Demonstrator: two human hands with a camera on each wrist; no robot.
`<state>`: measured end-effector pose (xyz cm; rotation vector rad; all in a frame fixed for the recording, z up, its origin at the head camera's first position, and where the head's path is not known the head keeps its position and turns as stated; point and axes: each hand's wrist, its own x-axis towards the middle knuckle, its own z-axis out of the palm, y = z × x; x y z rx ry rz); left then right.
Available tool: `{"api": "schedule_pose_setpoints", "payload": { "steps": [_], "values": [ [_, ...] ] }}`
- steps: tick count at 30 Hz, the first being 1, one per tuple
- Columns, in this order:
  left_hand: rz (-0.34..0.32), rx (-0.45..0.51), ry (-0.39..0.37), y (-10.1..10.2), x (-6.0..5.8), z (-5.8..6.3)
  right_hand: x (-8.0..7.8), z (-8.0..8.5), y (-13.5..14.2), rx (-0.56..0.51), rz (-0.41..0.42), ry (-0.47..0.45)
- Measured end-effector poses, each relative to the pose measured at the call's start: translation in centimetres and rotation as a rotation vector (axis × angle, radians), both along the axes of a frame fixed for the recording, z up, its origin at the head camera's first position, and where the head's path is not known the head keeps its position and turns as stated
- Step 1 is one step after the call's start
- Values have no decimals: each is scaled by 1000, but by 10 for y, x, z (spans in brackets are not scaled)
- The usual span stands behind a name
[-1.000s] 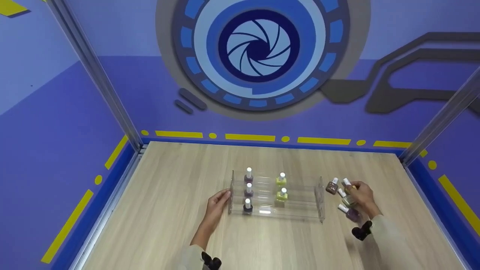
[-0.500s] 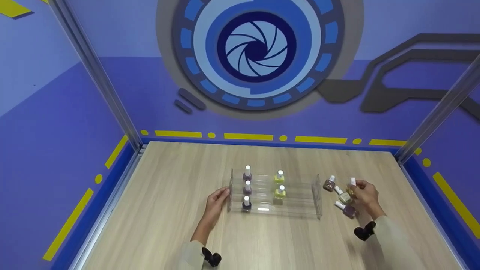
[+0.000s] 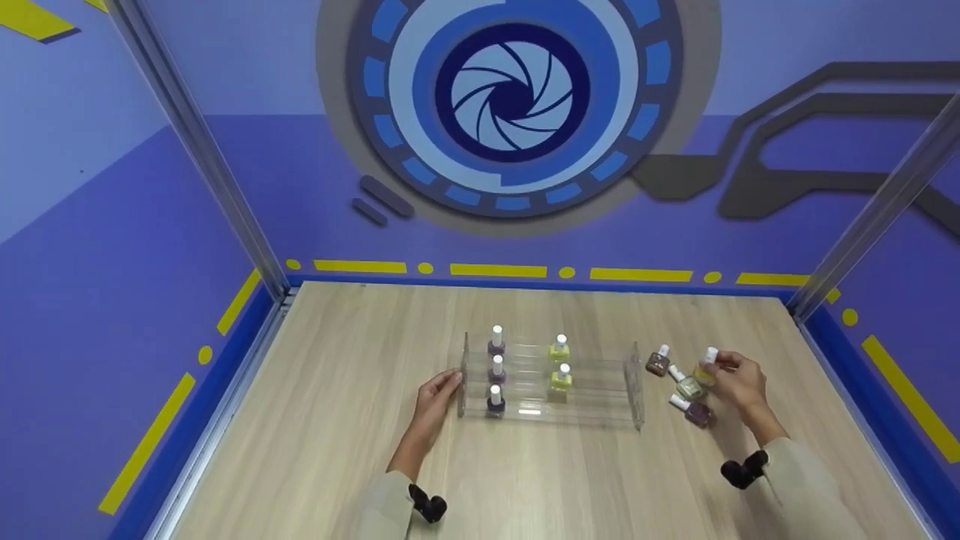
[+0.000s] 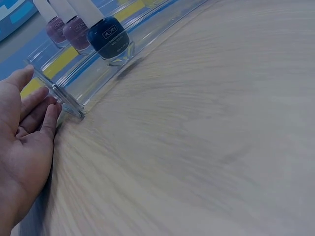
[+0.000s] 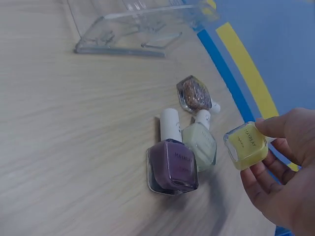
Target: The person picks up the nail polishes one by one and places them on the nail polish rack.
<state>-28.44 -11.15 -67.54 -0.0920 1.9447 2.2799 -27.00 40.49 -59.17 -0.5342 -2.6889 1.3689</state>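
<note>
My right hand (image 3: 741,382) pinches a yellow nail polish bottle (image 5: 246,146) with a white cap, thumb and fingers at its cap end. Just left of it on the table lie a purple nail polish bottle (image 5: 173,166), a pale green one (image 5: 201,145) and a brown glittery one (image 3: 658,364). With its fingertips at the left end panel of a clear tiered rack (image 3: 592,413), my left hand (image 3: 433,401) touches the rack. Two purple bottles (image 3: 496,367) and a dark blue bottle (image 4: 109,37) stand in its left column. Farther right in it are two yellow-green bottles (image 3: 561,379).
The light wood table (image 3: 360,337) runs back to a blue and purple printed wall (image 3: 262,187). Metal posts (image 3: 202,150) rise at its two back corners. The rack's right end panel (image 3: 637,386) stands between the rack's bottles and the loose ones.
My right hand has lifted the yellow bottle from among the loose bottles and drawn it slightly right. My left hand stays at the rack's end.
</note>
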Motion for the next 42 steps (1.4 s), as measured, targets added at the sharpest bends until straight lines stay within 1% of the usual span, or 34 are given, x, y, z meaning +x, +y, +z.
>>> {"api": "schedule_pose_setpoints", "payload": {
  "steps": [4,8,12,15,20,25,32,34,39,42],
  "values": [
    [15,9,2,1,0,-1,5,7,-7,-11,11,38],
    [18,-9,5,1,0,-2,11,15,-16,-22,48,60],
    [10,-10,7,0,-1,-1,16,23,-25,-12,91,68],
    [2,-23,5,-1,-3,0,17,26,-32,-25,114,68],
    [4,-40,24,-6,-3,0,18,27,-47,-50,154,72],
    [-3,-38,12,-2,-2,-1,21,29,-59,-68,188,93],
    [-10,-20,17,0,-1,-2,18,27,-81,-150,268,162],
    [-9,-12,13,0,-1,-2,17,25,-87,-153,289,174],
    [-15,-13,16,0,-1,-3,17,21,-102,-153,327,149],
    [-15,-11,15,0,-1,-3,17,17,-109,-171,366,150]
  ]
}}
